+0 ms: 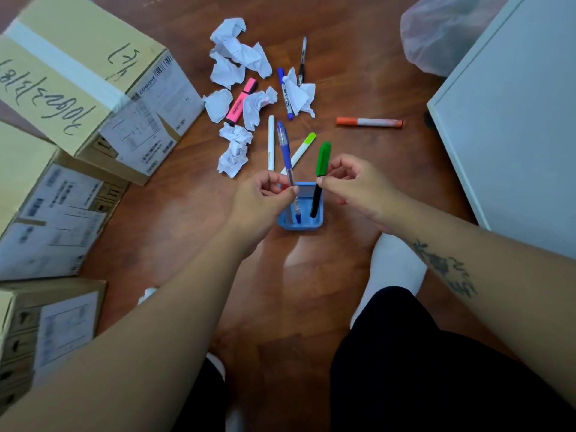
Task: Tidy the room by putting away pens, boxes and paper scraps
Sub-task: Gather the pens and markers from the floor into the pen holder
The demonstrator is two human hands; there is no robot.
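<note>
The blue pen [288, 169] stood nearly upright, its long axis tilted slightly so the cap end leaned away from the person and to the left while its lower tip sat down inside the blue pen holder [300, 224] on the wooden floor [174, 219]. The left hand [260, 202] pinched its barrel between thumb and fingers [274, 180], closed tight around it. The green marker [321, 176] stood just beside it, almost vertical with its green cap up and its black body dipping into the same holder; the right hand [352, 185] gripped it below the cap, thumb and forefinger closed on it, the other fingers curled. Beyond the holder, a white pen [271, 141] and a lime-tipped highlighter [300, 151] lay on the floor, pointing away from the person. Farther off lay crumpled paper scraps [238, 54], a pink highlighter [241, 102], a blue marker [285, 93], a black pen [302, 60] and an orange marker [369, 122] lying crosswise. Cardboard boxes [78, 88] were stacked at the left.
</note>
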